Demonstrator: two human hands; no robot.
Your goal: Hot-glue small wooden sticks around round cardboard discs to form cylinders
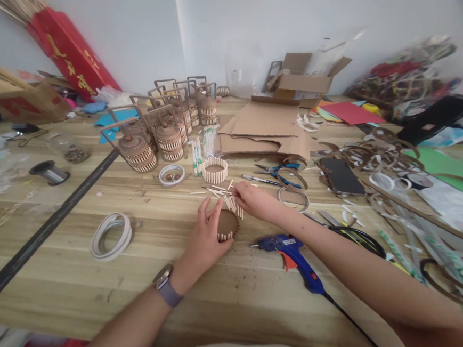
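My left hand [206, 229], with a watch on its wrist, curls around the left side of a round brown cardboard base [228, 224]. Its thumb lies at the near rim, where short wooden sticks stand upright along the edge. At the far side of the base, my right hand [252, 199] has its fingers pinched over a loose pile of short wooden sticks [219, 191]; what is between the fingertips is hidden. Just beyond the pile stands a ring of upright sticks [215, 170] on a round base. A blue glue gun [289, 249] lies right of the base.
Several small lidded baskets with square handles [168, 138] stand at the back. A roll of white tape [111, 236] lies left, blue-handled pliers [283, 168] and a phone [342, 176] right. Cardboard sheets [259, 123] lie behind. Brown strips clutter the right side.
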